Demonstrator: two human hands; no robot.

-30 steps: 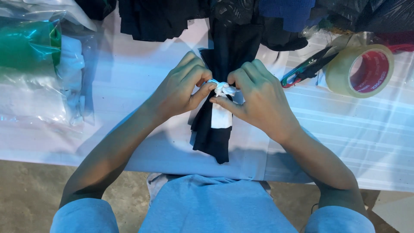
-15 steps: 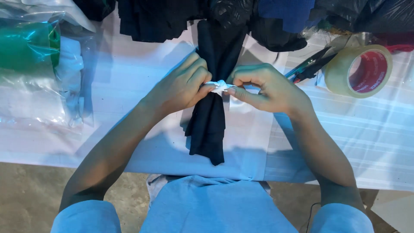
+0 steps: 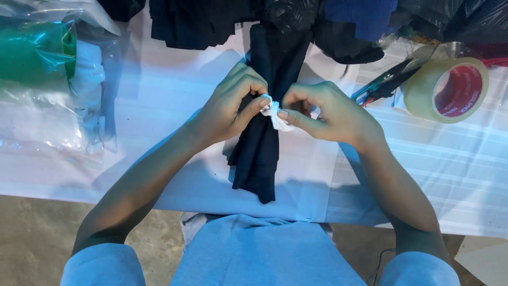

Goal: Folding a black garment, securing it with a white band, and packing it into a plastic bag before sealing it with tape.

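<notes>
Left hand [image 3: 233,103] curled, thumb and fingertips pinching a small white strip [image 3: 275,114] right at the middle of a rolled dark cloth [image 3: 262,132]. Right hand [image 3: 330,111] also curled, thumb and forefinger pinching the other side of the same white strip, just beside the left fingertips. Strip bunched between both hands, sitting on top of the dark cloth; whether it goes fully around the roll, cannot tell. Dark cloth lying lengthwise on the white surface [image 3: 159,95], lower end near the surface's front edge, upper end running up into a pile of dark fabrics [image 3: 211,21] at the far edge. Roll of clear packing tape with red core [image 3: 450,90] to the right, well apart from the right hand. Scissors-like tool with dark handles [image 3: 386,82] between tape roll and right hand, partly hidden. Clear plastic bag [image 3: 47,79] at far left holding green and white items. Blue fabric [image 3: 365,13] at top among the dark pile.
</notes>
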